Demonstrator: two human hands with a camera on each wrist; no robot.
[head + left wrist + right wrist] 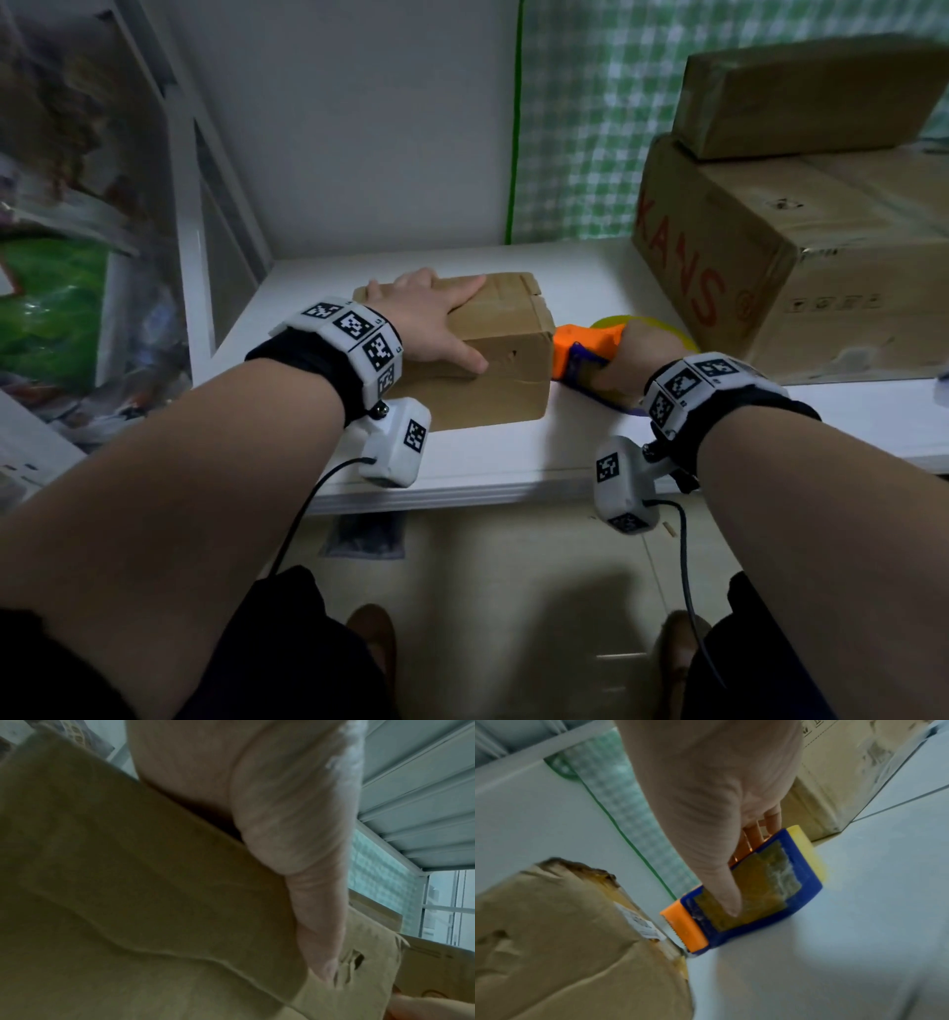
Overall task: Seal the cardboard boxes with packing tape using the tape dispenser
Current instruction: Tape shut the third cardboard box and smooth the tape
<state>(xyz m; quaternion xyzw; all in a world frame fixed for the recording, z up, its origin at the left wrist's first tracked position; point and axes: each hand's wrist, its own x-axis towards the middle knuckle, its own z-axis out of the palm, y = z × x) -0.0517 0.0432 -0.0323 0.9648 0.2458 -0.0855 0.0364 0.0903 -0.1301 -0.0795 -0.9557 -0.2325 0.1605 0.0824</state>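
Head view: two bare forearms reached out over the near edge of a white table (513,462), each with a marker-covered wristband and a small camera. Left hand (431,321) lay spread flat on top of the small cardboard box (506,370), thumb down its near face. Right hand (624,360) gripped the tape dispenser (577,349), whose orange end touched the box's right side. At far right stood a large cardboard box (801,257) with red lettering, a smaller box (801,97) stacked on top.

Left wrist view: thumb pressed against creased cardboard beside a small tear (357,961); other fingers hidden.

Right wrist view: fingers curled round the blue-and-orange dispenser, thumb (721,882) laid on its side panel; toothed blade met the box's lower corner at the tabletop; yellow tape roll (805,843) behind.
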